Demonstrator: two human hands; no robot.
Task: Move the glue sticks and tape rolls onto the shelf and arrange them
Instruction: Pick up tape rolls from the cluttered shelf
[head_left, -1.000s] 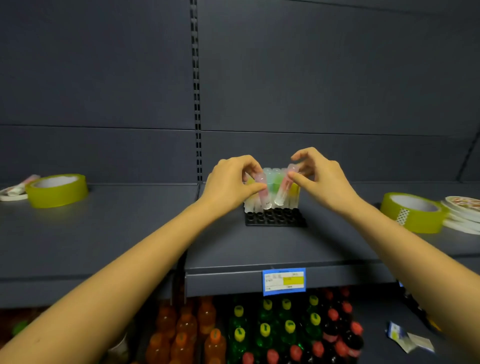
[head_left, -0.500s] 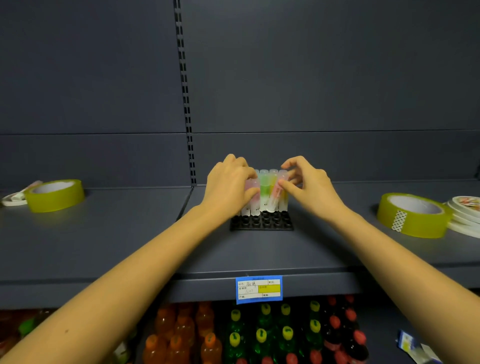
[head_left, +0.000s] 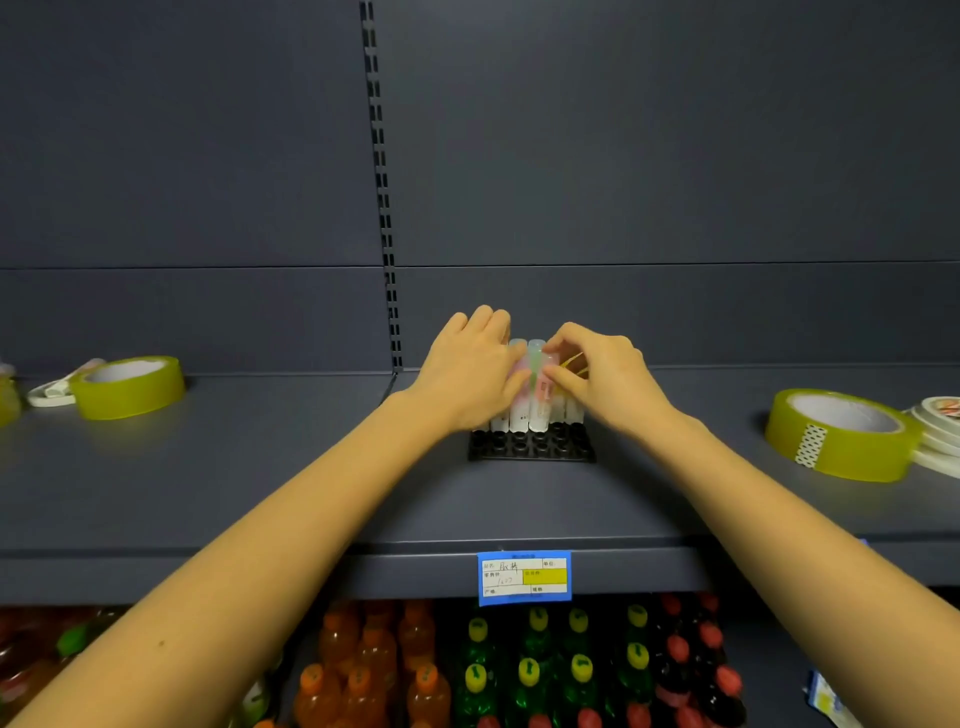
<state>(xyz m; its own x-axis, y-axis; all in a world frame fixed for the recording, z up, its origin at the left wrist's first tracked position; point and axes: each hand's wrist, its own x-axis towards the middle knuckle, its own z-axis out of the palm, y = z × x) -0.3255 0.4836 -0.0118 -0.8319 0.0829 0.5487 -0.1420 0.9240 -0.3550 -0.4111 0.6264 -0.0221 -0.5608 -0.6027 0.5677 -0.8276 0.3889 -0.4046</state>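
Several pastel glue sticks (head_left: 527, 384) stand upright, bundled together, in a black holder tray (head_left: 531, 448) on the dark grey shelf (head_left: 311, 467). My left hand (head_left: 470, 371) wraps around the left side of the bundle. My right hand (head_left: 602, 374) pinches the bundle's right side, where a yellow rubber band (head_left: 575, 362) shows between the fingers. A yellow-green tape roll (head_left: 130, 385) lies at the shelf's left. Another yellow-green tape roll (head_left: 841, 434) lies at the right.
Flat white tape rolls (head_left: 940, 431) are stacked at the far right, and more white tape (head_left: 49, 392) lies behind the left roll. A blue price label (head_left: 523, 577) hangs on the shelf edge. Drink bottles (head_left: 519, 670) fill the shelf below.
The tilted glue sticks have been pressed together upright in the holder. Both hands have closed in on the bundle, and the view has shifted slightly.
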